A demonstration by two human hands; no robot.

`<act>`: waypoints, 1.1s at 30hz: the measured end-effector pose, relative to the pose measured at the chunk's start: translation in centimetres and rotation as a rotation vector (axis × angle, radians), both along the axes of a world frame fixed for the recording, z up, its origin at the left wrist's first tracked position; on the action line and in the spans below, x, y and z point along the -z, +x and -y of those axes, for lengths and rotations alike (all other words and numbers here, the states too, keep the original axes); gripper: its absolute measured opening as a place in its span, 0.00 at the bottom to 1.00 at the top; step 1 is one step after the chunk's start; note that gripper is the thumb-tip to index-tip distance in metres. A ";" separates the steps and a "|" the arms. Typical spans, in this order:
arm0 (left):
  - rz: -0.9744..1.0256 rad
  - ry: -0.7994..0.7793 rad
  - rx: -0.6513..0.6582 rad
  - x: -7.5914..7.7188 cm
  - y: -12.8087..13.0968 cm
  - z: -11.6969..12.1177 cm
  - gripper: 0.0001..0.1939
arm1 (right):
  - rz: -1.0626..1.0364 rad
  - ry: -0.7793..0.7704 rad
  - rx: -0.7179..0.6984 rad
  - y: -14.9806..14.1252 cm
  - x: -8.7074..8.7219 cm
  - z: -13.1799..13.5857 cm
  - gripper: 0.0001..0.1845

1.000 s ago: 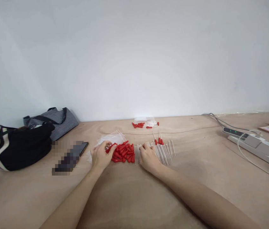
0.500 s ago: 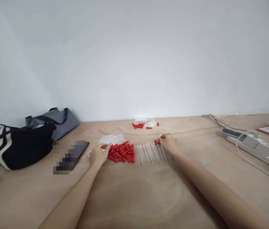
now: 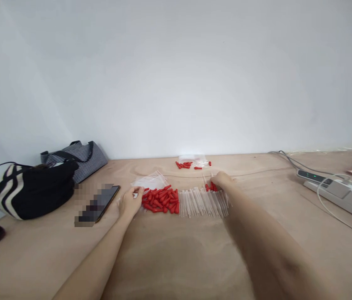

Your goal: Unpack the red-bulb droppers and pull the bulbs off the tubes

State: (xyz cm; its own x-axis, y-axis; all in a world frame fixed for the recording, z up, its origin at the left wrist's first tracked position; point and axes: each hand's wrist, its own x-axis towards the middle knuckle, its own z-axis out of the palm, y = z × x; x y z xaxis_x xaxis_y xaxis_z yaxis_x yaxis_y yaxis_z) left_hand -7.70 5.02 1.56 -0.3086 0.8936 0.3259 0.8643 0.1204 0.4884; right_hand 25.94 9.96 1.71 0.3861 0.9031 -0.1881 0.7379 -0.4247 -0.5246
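My left hand is at the left edge of a pile of red rubber bulbs, its thumb and fingers pinched with a red bulb at their tips. To the right of the pile, a row of thin clear tubes lies side by side. At the far right end of that row, my right hand reaches down beside a few red bulbs fitted on clear tubes. The fingertips of this hand are mostly hidden, so its grip does not show.
Behind the pile lie clear plastic bags. Further back are loose red bulbs and another plastic bag. On the left are a phone, a black bag and a striped bag; on the right, a power strip with cables.
The right hand has shifted slightly back and its forearm has swung; more red bulbs now show beside its fingers. My left hand stays at the pile. The whole view has shifted a little.
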 end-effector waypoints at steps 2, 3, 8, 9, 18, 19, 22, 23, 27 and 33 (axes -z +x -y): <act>-0.014 0.028 -0.003 -0.2 0.1 0.2 0.15 | -0.033 0.040 0.021 0.0 -0.2 0.1 0.07; -0.040 0.063 -0.001 -0.3 0.2 0.3 0.15 | -0.052 0.078 0.034 0.0 -0.3 0.2 0.08; -0.245 0.408 0.176 -0.8 2.8 2.1 0.12 | -0.232 0.349 -0.002 0.1 -1.3 2.8 0.13; -0.251 0.453 0.254 -0.8 3.7 2.6 0.12 | -0.284 0.400 -0.033 -0.1 -1.4 3.7 0.13; -0.104 0.354 0.897 0.5 12.1 8.2 0.14 | -0.980 0.598 -0.432 -3.2 1.5 12.8 0.19; -0.095 0.348 0.910 0.5 12.4 8.4 0.12 | -0.996 0.569 -0.458 -3.3 1.8 13.2 0.18; -0.114 0.368 0.893 0.6 12.5 8.3 0.12 | -0.899 0.552 -0.519 -3.0 1.7 13.9 0.16; -0.128 0.384 0.885 0.7 12.3 8.2 0.12 | -0.805 0.590 -0.524 -2.7 1.5 13.9 0.16; -0.167 0.461 0.858 0.8 11.9 7.6 0.10 | -0.162 0.804 -0.639 -1.6 0.6 14.3 0.12; -0.262 0.540 0.890 1.0 11.9 7.7 0.10 | 0.424 0.981 -0.815 -3.1 1.6 14.9 0.12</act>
